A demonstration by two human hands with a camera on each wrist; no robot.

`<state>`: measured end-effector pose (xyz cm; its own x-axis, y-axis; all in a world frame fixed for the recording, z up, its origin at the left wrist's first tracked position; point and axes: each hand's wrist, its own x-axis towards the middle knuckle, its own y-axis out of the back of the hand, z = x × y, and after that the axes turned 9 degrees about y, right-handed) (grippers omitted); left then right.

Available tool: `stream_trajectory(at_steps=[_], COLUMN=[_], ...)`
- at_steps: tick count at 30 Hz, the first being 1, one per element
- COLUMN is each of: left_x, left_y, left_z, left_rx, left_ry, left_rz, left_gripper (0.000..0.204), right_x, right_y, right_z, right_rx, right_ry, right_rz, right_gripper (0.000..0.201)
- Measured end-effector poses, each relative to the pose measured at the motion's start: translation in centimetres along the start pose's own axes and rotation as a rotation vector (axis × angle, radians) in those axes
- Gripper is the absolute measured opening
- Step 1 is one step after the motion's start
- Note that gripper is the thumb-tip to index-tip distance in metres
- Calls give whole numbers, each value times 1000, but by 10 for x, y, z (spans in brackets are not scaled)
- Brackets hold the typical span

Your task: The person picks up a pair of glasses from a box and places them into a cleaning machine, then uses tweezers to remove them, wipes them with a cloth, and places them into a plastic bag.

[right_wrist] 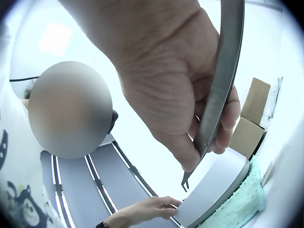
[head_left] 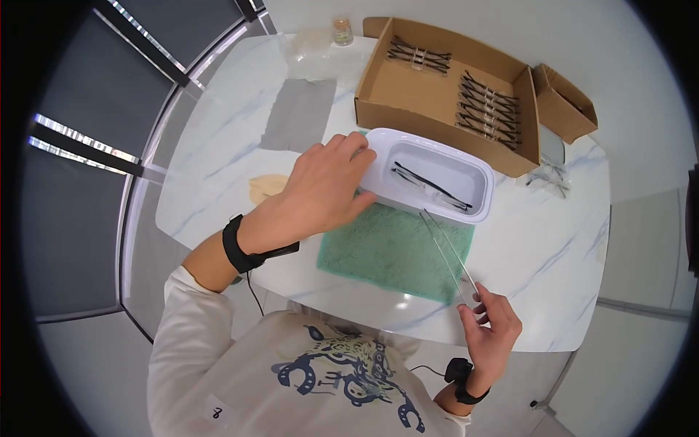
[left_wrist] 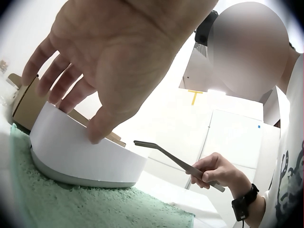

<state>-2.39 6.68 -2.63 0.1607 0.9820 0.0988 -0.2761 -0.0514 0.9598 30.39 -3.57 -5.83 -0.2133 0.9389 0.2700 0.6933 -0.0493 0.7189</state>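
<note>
A white oval tub (head_left: 429, 138), which looks like an ultrasonic cleaner, stands on a green towel (head_left: 393, 251). A pair of eyeglasses (head_left: 433, 191) with dark temples and clear lenses lies folded in its basin. My left hand (head_left: 320, 186) is at the tub's left end, fingers spread loosely across the rim; in the left wrist view the thumb lies at the near wall. My right hand (head_left: 491, 328) holds long metal tweezers (head_left: 448, 251) between thumb and fingers near the table's front edge. Their parted tips point at the tub's near rim, with nothing between them.
Behind the tub, an open cardboard box (head_left: 408, 113) holds several folded eyeglasses (head_left: 488, 109). A smaller carton (head_left: 564, 102) and clear-bagged glasses (head_left: 550, 178) are at right. A grey cloth (head_left: 298, 113), a beige cloth (head_left: 267, 188) and a small corked jar (head_left: 342, 31) lie leftward.
</note>
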Motion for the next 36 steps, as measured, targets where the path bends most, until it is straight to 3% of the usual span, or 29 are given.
stream_trajectory(at_steps=[12, 18, 20, 24, 36], left_x=[-9, -51, -66, -80, -82], left_y=[-4, 24, 25, 19, 16], left_z=[3, 27, 30, 23, 12], left_rx=[12, -213, -376, -505, -537], left_ry=[-54, -21, 64, 117, 34], left_rz=[100, 65, 20, -39, -73], left_gripper=[50, 47, 47, 43, 43], right_x=[4, 4, 8, 23, 74], right_y=[6, 19, 24, 31, 38], right_z=[14, 14, 17, 20, -12], right_rx=[-5, -78, -115, -226, -430], right_ry=[58, -17, 9, 30, 127], right_rz=[35, 59, 99, 73, -162], right_gripper=[48, 46, 43, 41, 41])
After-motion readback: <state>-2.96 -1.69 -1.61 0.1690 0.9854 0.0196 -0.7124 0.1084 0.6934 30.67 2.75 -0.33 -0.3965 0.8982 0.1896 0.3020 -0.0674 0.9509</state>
